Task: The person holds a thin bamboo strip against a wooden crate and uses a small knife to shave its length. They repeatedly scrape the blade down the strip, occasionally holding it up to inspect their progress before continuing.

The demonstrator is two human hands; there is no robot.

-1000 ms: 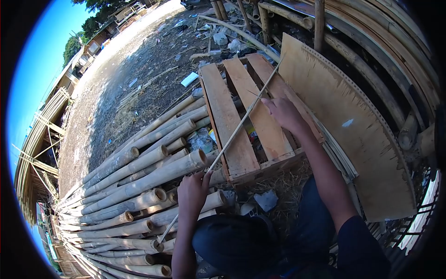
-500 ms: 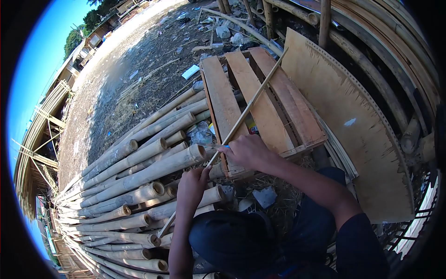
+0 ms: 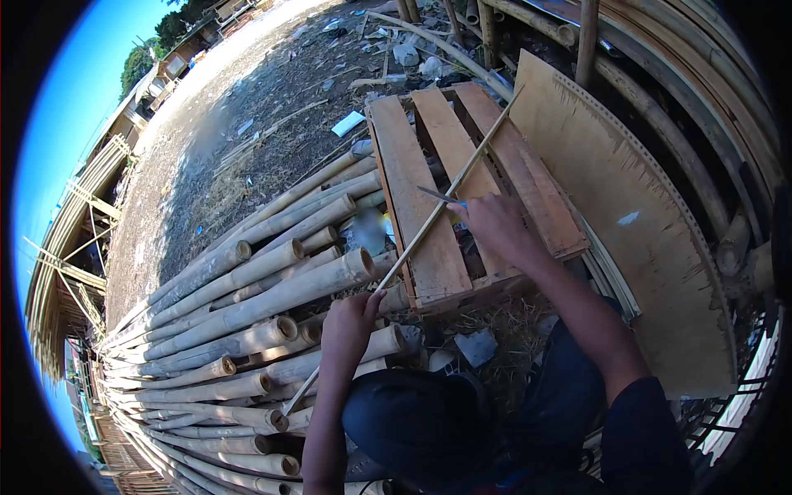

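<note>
My left hand (image 3: pixel 346 327) is closed around a long, thin bamboo strip (image 3: pixel 419 234), which slants from beside my knee up across a slatted wooden crate (image 3: pixel 431 262). My right hand (image 3: pixel 497 228) grips a small knife (image 3: pixel 435 195) with a bit of blue at its handle. The blade points left and crosses the strip over the crate's middle slat. Farther along, the strip's upper end overlaps a curved plywood sheet (image 3: pixel 615 186).
Cut bamboo poles (image 3: pixel 264 307) lie stacked on the left, their ends pointing toward me. Stones (image 3: pixel 476 347) and dry straw lie on the ground by my knees. More poles and boards (image 3: pixel 672 140) line the right side. Litter is scattered over the dirt yard (image 3: pixel 223 132).
My right hand and the knife have moved up and right along the strip, away from my left hand. The left hand still holds the strip; the view has shifted slightly.
</note>
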